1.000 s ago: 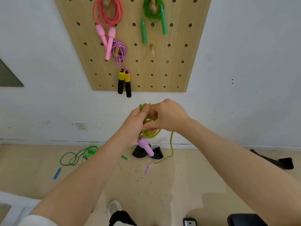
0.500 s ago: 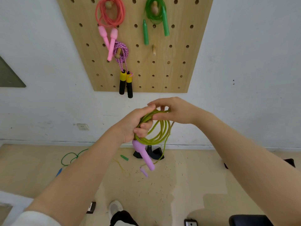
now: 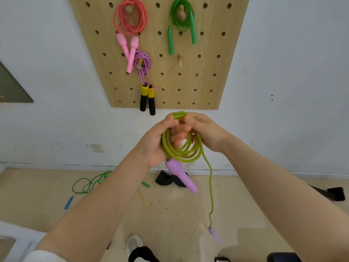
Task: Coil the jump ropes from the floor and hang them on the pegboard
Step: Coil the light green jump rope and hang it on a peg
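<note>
A yellow-green jump rope with lilac handles is coiled in several loops in front of me. My left hand grips the coil at its left side, with one lilac handle sticking down below the fist. My right hand pinches the top of the coil. A loose tail hangs down to the second lilac handle near the floor. Above, the wooden pegboard carries a coral-pink rope, a green rope and a purple braided rope. One bare peg sticks out mid-board.
A green rope with blue handles lies tangled on the floor at the left, a small green piece near it. A black object sits by the wall, another black one at the right. My shoe is below.
The coil has opened from a tight bundle into wider loops. My right hand has shifted to the coil's top, and the free end now dangles lower at the right.
</note>
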`<state>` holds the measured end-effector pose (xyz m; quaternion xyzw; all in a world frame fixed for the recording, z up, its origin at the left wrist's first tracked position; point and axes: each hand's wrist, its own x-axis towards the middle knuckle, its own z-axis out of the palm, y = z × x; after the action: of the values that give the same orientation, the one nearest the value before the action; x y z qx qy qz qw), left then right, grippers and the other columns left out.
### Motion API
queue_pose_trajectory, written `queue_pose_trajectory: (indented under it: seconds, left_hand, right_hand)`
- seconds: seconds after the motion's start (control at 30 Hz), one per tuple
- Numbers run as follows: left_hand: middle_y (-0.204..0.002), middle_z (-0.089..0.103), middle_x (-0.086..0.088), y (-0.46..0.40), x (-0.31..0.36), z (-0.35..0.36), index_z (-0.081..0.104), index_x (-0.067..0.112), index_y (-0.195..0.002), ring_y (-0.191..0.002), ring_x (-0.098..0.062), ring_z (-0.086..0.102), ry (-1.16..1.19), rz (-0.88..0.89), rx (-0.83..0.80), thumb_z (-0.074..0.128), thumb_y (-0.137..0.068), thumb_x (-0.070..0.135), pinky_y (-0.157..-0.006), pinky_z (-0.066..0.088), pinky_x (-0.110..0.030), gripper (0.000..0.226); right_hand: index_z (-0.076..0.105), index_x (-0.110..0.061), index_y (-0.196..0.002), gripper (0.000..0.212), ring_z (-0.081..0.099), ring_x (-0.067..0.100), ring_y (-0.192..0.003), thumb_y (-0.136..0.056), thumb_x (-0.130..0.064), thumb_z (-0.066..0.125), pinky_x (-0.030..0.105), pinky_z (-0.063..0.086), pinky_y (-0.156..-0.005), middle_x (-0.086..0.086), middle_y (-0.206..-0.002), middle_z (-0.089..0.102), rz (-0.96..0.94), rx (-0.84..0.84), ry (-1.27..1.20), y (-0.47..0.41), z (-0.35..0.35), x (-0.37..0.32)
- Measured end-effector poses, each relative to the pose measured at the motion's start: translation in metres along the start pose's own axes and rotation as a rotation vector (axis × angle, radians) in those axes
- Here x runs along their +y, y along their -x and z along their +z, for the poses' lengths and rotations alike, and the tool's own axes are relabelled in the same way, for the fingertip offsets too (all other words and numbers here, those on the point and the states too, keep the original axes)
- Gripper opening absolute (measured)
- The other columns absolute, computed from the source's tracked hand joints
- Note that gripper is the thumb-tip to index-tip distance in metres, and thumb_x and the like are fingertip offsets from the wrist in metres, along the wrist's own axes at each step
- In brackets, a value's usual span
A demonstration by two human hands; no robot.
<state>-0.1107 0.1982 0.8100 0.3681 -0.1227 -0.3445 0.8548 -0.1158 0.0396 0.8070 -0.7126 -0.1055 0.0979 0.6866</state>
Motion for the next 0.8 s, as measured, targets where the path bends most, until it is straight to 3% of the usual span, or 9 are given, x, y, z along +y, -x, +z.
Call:
queue_pose_trajectory:
  seconds: [0.1, 0.2, 0.27, 0.37, 0.47, 0.57, 0.63, 0.73, 0.8]
  left_hand:
    - [-0.062, 0.07, 0.002, 0.002, 0.01, -0.017, 0.067, 0.007, -0.071, -0.025, -0.002, 0.044, 0.354, 0.106, -0.071, 0.091, -0.049, 0.018, -0.03, 0.035, -0.012, 0.034]
    - [-0.057, 0.067, 0.004, 0.005, 0.022, -0.038, 0.066, 0.005, -0.081, -0.025, -0.004, 0.041, 0.476, 0.273, 0.044, 0.071, -0.072, 0.018, -0.03, 0.033, -0.013, 0.017]
    - [-0.063, 0.069, 0.007, 0.004, 0.022, -0.04, 0.064, 0.011, -0.083, -0.026, -0.002, 0.038, 0.357, 0.331, 0.219, 0.053, -0.084, 0.025, -0.032, 0.03, -0.009, 0.018]
    - [-0.078, 0.072, 0.005, -0.004, 0.011, -0.034, 0.064, 0.015, -0.086, -0.035, 0.0, 0.042, 0.07, 0.277, 0.404, 0.045, -0.095, 0.023, -0.037, 0.034, -0.01, 0.023]
    - [-0.086, 0.074, 0.002, -0.009, -0.001, -0.029, 0.061, 0.013, -0.1, -0.052, -0.004, 0.057, -0.394, 0.185, 0.519, 0.051, -0.095, 0.022, -0.047, 0.045, -0.015, 0.014]
    - [-0.087, 0.072, -0.002, -0.01, -0.015, -0.022, 0.06, 0.016, -0.096, -0.069, -0.005, 0.068, -0.721, 0.149, 0.512, 0.056, -0.093, 0.023, -0.061, 0.052, -0.017, 0.008]
    - [-0.076, 0.066, 0.001, -0.012, -0.022, -0.017, 0.06, 0.016, -0.086, -0.06, 0.0, 0.063, -0.842, 0.139, 0.504, 0.059, -0.091, 0.023, -0.055, 0.049, -0.015, 0.009]
    - [-0.065, 0.057, 0.002, -0.013, -0.02, -0.015, 0.055, 0.018, -0.073, -0.058, -0.011, 0.054, -1.041, 0.144, 0.574, 0.057, -0.091, 0.03, -0.056, 0.045, -0.026, 0.021]
    - [-0.059, 0.06, 0.0, -0.011, -0.017, -0.017, 0.055, 0.015, -0.074, -0.055, -0.017, 0.056, -1.031, 0.129, 0.553, 0.054, -0.093, 0.028, -0.058, 0.047, -0.03, 0.023]
  right_hand:
    - [0.061, -0.022, -0.068, 0.046, 0.038, 0.015, -0.057, -0.089, -0.056, 0.039, 0.025, 0.034, -0.06, 0.0, -0.059, 0.046, 0.15, -0.022, 0.178, 0.01, -0.017, 0.011]
    - [0.057, -0.014, -0.074, 0.03, 0.036, 0.013, -0.058, -0.098, -0.026, 0.041, 0.02, 0.036, -0.059, 0.001, -0.063, 0.041, 0.3, 0.094, 0.355, 0.022, -0.035, 0.035]
    - [0.059, -0.013, -0.081, 0.025, 0.038, 0.015, -0.061, -0.096, -0.015, 0.039, 0.02, 0.034, -0.054, 0.003, -0.069, 0.046, 0.378, 0.155, 0.578, 0.021, -0.038, 0.049]
    - [0.065, -0.004, -0.095, 0.03, 0.048, 0.019, -0.077, -0.097, -0.019, 0.039, 0.023, 0.038, -0.063, 0.011, -0.09, 0.06, 0.456, 0.037, 0.996, 0.005, -0.024, 0.053]
    - [0.054, -0.005, -0.071, 0.029, 0.052, 0.024, -0.079, -0.094, -0.019, 0.044, 0.029, 0.041, -0.062, 0.007, -0.077, 0.054, 0.479, -0.114, 1.221, -0.005, -0.002, 0.046]
    - [0.044, -0.008, -0.061, 0.027, 0.051, 0.026, -0.076, -0.089, -0.01, 0.043, 0.032, 0.043, -0.066, 0.003, -0.067, 0.045, 0.281, -0.286, 1.367, -0.005, 0.02, 0.027]
    - [0.046, -0.009, -0.06, 0.029, 0.046, 0.024, -0.073, -0.088, -0.006, 0.043, 0.031, 0.039, -0.067, 0.006, -0.069, 0.048, 0.103, -0.373, 1.333, -0.002, 0.032, 0.01]
    - [0.062, -0.013, -0.08, 0.017, 0.052, 0.023, -0.078, -0.091, -0.019, 0.05, 0.03, 0.04, -0.065, 0.002, -0.078, 0.052, 0.009, -0.27, 1.336, 0.0, 0.032, -0.009]
    - [0.051, -0.024, -0.074, 0.02, 0.053, 0.022, -0.079, -0.084, -0.037, 0.061, 0.028, 0.038, -0.058, -0.004, -0.071, 0.049, 0.013, -0.05, 1.324, 0.004, 0.024, -0.017]
